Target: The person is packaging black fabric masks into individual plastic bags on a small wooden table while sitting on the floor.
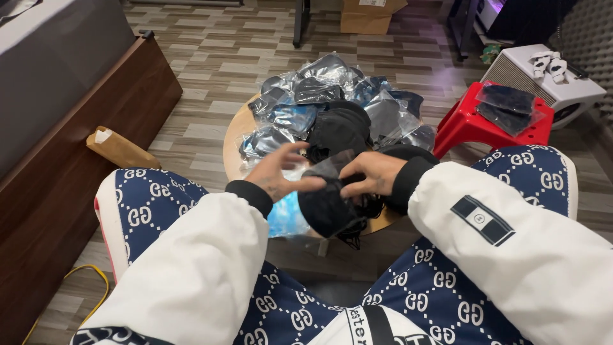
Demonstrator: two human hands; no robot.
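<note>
Head view: the person sits with both knees spread, white sleeves reaching forward over a small round wooden counter point(234, 137). The left hand point(278, 171) and the right hand point(373, 174) meet above the counter's near edge. Between them is a black fabric mask point(325, 206) partly inside a clear plastic sleeve point(332, 163). The left grip pinches the top of the sleeve with thumb and fingers; the right grip is clenched on the mask's right side, fingers curled over the black fabric and its dangling straps.

Behind the hands, a loose heap of unbagged black masks point(338, 128) sits at the counter's middle. A pile of masks sealed in clear bags point(300, 96) covers the counter's far edge and left side.

Beside the counter's right edge stands a red plastic stool point(469, 124) carrying 2 bagged black masks point(507, 105). A white box-shaped appliance point(555, 86) stands on the floor just behind it. A brown paper bag point(118, 148) lies against the dark wooden cabinet point(64, 185) at left.
</note>
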